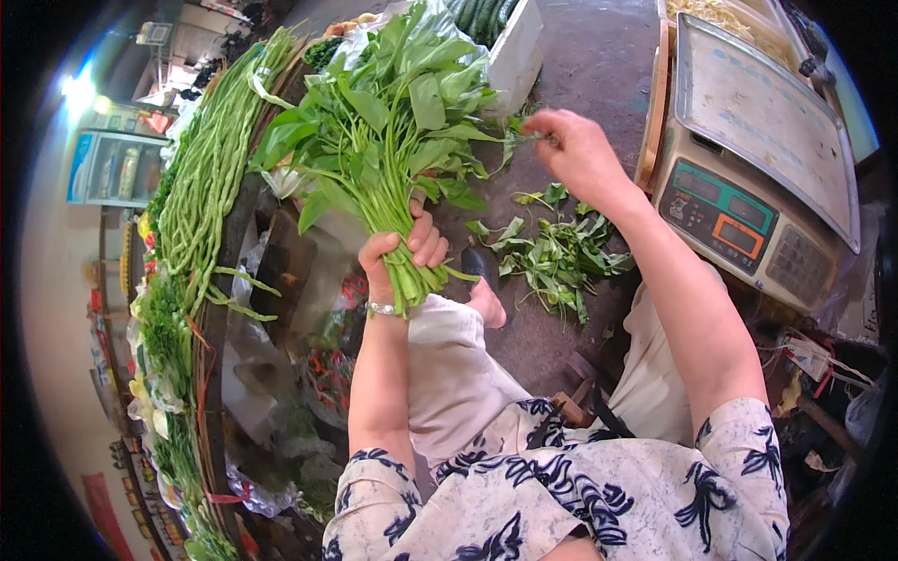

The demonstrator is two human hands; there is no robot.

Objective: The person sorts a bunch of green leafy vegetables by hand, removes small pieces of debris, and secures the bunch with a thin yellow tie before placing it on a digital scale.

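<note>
My left hand is closed round the stems of a large bunch of leafy greens, whose leaves fan out upward and away from me. To the right, my right hand is raised above the floor, its thumb and fingers pinched together on a small wilted green leaf. On the dark floor between my legs lies a loose heap of leaves and sprigs, some of them wilted.
Long green beans and other greens line a stall edge at left. A white foam box of cucumbers stands ahead. At right is a weighing scale with a metal pan. My foot is near the leaf heap.
</note>
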